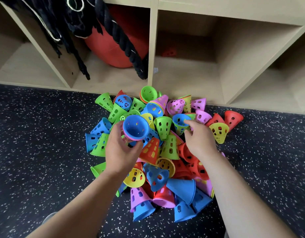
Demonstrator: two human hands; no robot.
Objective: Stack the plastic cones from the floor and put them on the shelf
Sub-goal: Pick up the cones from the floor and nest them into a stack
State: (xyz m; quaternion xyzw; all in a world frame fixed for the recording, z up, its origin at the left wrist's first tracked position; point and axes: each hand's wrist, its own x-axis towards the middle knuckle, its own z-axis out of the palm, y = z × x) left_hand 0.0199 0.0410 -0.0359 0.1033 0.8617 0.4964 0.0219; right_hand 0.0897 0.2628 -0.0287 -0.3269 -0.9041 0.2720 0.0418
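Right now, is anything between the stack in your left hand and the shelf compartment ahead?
Nothing visible. The left hand holds the stack above the pile; the compartment stands open, with one small red cone at its back.

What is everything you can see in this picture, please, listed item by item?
Loose cones: too many to count; green, blue, red, yellow, pink; heaped on the floor before the shelf.
Cone stack: one; blue on top, pink rim beneath; held over the heap.
Blue cone: one; blue; on the heap, mouth up.
Shelf: one; pale wood; open compartments behind the heap.
Ball: one; red; inside a compartment.
Ropes: several; black; hanging in front of the ball.
Small red thing: one; back of the middle compartment, too dim to identify.
Floor: dark, white-speckled.
Left hand: grips the cone stack.
Right hand: fingertips at the blue cone.
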